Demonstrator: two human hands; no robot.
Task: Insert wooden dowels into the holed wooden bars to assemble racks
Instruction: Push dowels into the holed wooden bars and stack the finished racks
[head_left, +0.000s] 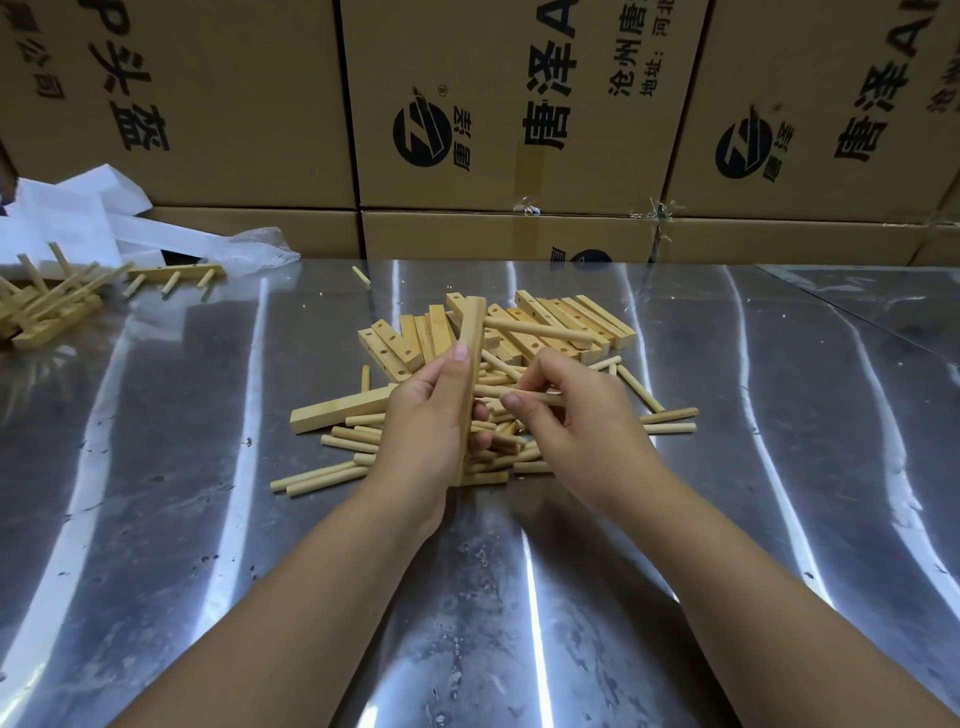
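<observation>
My left hand (428, 415) grips a wooden bar (471, 374) held upright over the pile, thumb along its front. One dowel (537, 331) sticks out to the right from the bar's upper part. My right hand (569, 415) pinches a second dowel (535, 397) between thumb and fingers, its left end against the bar's middle. Below both hands lie loose dowels (332, 475) and, behind them, a heap of holed bars (566, 319) on the metal table.
Finished racks (57, 304) with dowels standing out lie at the far left, one more rack (176, 275) beside them. White paper and a plastic bag (156, 234) sit behind. Cardboard boxes (519, 130) wall off the back. The steel tabletop (519, 597) is bare near me.
</observation>
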